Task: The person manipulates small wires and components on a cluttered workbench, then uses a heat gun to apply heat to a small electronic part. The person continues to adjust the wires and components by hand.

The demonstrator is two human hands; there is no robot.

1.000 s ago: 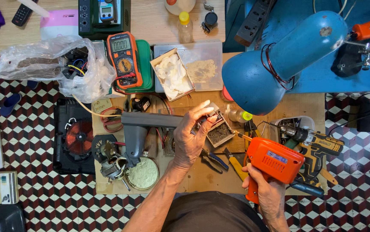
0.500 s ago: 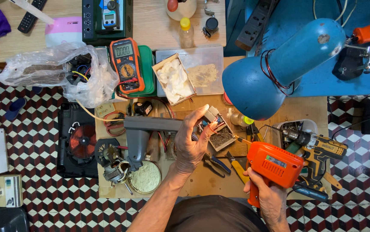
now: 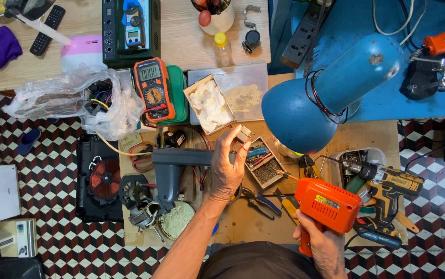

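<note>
My right hand [image 3: 319, 247] grips the handle of an orange electric drill [image 3: 327, 205] near the front of the wooden bench [image 3: 248, 222]. My left hand [image 3: 226, 168] is raised over the middle of the bench with fingers spread, and its fingertips pinch something small; what it is I cannot tell. It hovers beside a small open box of screws and bits [image 3: 265, 163], just right of a dark grey hot air gun [image 3: 173, 168].
A big blue lamp shade [image 3: 310, 106] hangs over the bench's right half. A yellow-black cordless drill [image 3: 387, 188], pliers [image 3: 261, 200], an orange multimeter [image 3: 153, 90], a plastic bag of parts [image 3: 73, 98] and a black unit with a copper coil [image 3: 101, 178] crowd the area.
My left hand has lifted a little and opened its fingers wider near the small box. The orange drill in my right hand has hardly moved.
</note>
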